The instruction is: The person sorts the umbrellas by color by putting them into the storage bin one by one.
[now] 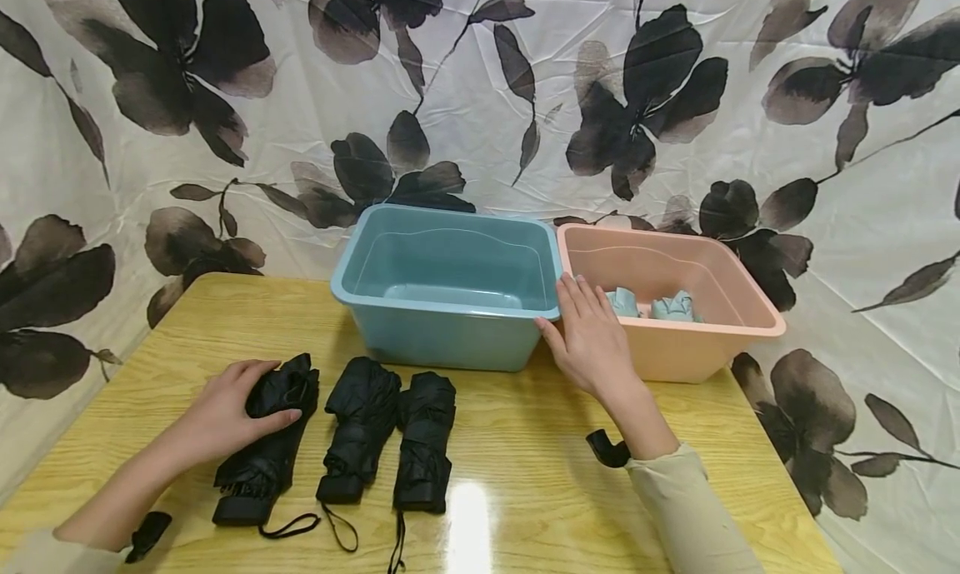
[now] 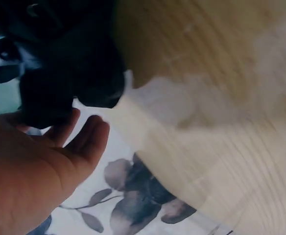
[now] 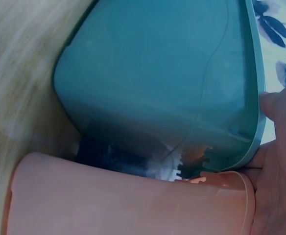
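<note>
On the left, my left hand (image 1: 225, 411) grips a black folded umbrella (image 1: 266, 461), thumb across its top and fingers along its far side. The left wrist view shows this hand (image 2: 50, 166) close up beside the dark umbrella (image 2: 74, 63). Two more black folded umbrellas, a middle one (image 1: 356, 424) and a right one (image 1: 424, 441), lie alongside with their wrist straps toward me. My right hand (image 1: 592, 341) rests with straight fingers where the rims of the blue bin (image 1: 442, 336) and the pink bin (image 1: 675, 353) meet. Its thumb touches the blue rim.
Light blue folded bundles (image 1: 675, 307) lie inside the pink bin, partly behind its front wall. Both bins stand side by side at the back of the wooden table (image 1: 540, 474). A floral cloth (image 1: 480, 82) hangs right behind them.
</note>
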`<state>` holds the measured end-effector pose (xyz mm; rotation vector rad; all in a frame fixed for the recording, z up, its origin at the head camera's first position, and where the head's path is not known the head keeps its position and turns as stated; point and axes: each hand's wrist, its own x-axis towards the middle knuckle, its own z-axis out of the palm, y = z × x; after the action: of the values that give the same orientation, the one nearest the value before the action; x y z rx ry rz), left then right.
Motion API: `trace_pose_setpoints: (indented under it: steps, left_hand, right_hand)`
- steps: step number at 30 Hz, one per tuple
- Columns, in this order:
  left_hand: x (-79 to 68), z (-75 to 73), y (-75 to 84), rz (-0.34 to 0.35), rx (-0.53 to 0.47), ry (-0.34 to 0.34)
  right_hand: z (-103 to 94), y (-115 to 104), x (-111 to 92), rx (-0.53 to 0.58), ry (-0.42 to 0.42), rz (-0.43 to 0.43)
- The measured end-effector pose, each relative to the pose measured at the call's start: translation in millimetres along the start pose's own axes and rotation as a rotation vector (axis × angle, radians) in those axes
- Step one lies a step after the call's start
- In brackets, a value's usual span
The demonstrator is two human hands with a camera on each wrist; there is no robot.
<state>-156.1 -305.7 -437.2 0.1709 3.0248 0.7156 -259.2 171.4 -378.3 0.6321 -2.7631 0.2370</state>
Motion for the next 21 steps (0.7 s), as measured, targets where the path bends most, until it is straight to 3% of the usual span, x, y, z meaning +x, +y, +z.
trace_pose_setpoints:
  steps: [12, 21]
  left_hand:
    - [6.5, -0.5, -12.5, -0.009, -0.116, -0.159]
    - [9.5, 3.3, -18.4, -0.019, -0.183, -0.131]
  right_hand:
    - [-0.3, -1.6, -0.8, -0.004, -0.011, 0.01]
    - [-0.7, -0.1, -1.0, 0.01, 0.003, 0.01]
